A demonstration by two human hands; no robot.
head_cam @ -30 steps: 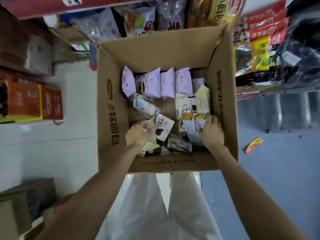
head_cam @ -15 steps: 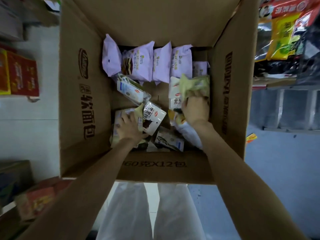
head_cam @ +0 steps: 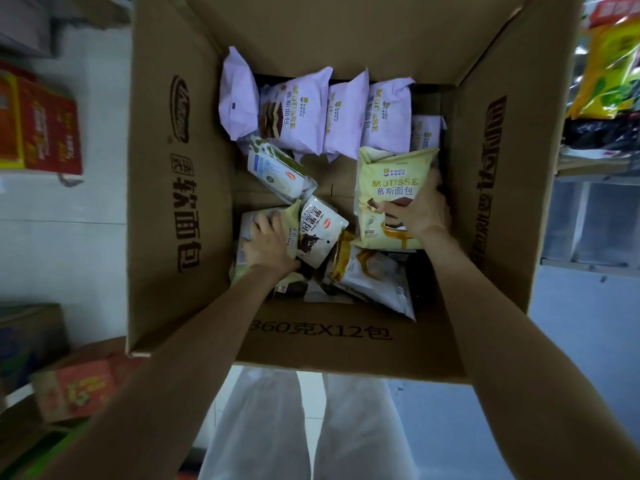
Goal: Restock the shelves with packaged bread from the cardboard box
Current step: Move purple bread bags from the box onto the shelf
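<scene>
Pale floor tiles (head_cam: pixel 62 271) lie under a big cardboard box (head_cam: pixel 180 202) full of bread packs, and two hands reach in.

Nearest, the box's front wall shows printed writing, and both bare arms go over it. Low in the box lies a white and yellow pack (head_cam: pixel 374 275), with a white pack with dark print (head_cam: pixel 317 233) tilted beside it. The left hand (head_cam: pixel 268 242) rests on a pale green pack (head_cam: pixel 263 220) at the box's left side, fingers curled over its top edge. The right hand (head_cam: pixel 420 207) holds a cream MOUSSE pack (head_cam: pixel 388 188) near the right wall, fingers clamped round its side and thumb on its front. Past them a blue and white pack (head_cam: pixel 277 171) lies slanted. At the far wall a row of purple packs (head_cam: pixel 311 116) stands upright, side by side. Beyond the box on the right hang bright snack bags (head_cam: pixel 606 71), and red boxes (head_cam: pixel 45 129) sit on the left.
</scene>
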